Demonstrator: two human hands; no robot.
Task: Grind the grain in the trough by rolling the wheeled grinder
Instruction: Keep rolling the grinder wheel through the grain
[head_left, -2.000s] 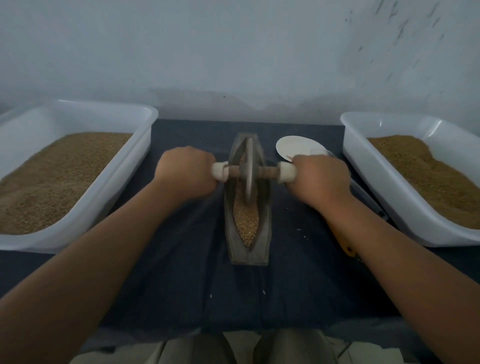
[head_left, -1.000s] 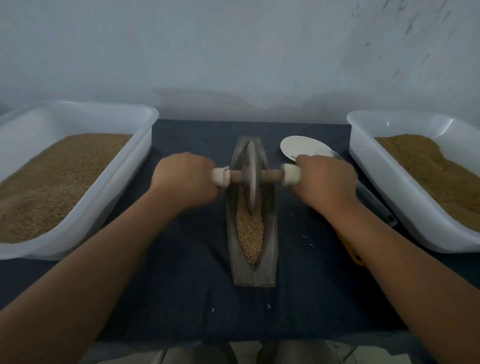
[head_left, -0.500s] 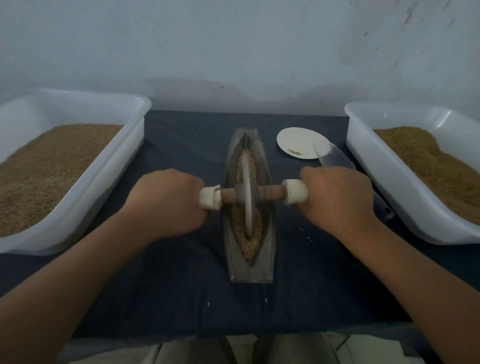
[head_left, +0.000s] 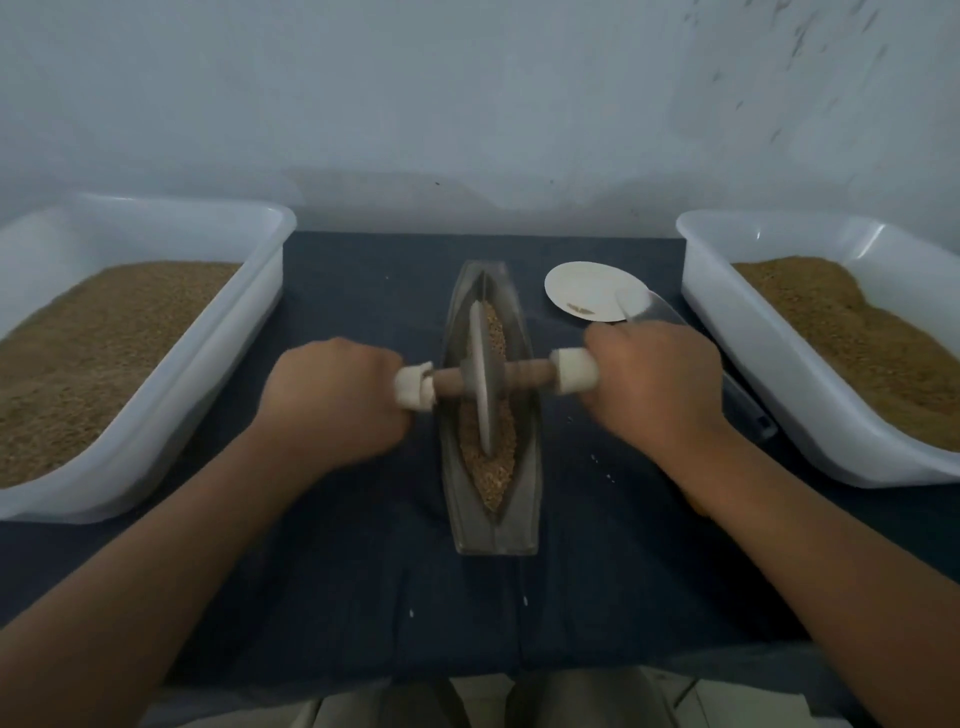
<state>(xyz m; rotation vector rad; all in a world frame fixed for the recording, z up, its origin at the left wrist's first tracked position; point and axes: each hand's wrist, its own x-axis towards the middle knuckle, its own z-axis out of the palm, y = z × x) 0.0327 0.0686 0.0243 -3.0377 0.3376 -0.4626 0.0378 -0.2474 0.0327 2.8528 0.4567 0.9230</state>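
Observation:
A narrow boat-shaped metal trough (head_left: 529, 499) lies lengthwise at the middle of the dark cloth, with brown grain (head_left: 493, 480) in its groove. The wheeled grinder (head_left: 483, 376), a thin metal disc on a wooden axle with white-wrapped ends, stands upright in the groove near the trough's middle. My left hand (head_left: 335, 397) grips the axle's left end. My right hand (head_left: 652, 387) grips its right end. Both fists hide most of the white wraps.
Large white tubs of brown grain stand to the left (head_left: 228, 332) and to the right (head_left: 737, 332). A small white dish (head_left: 592, 293) sits beyond my right hand, with a clear scoop (head_left: 670, 314) beside it. A few stray grains dot the dark cloth (head_left: 363, 597).
The wheel rolled from the trough's far end towards me, reaching the middle, and both hands drew back with it. Grain behind the wheel at the far end is now uncovered.

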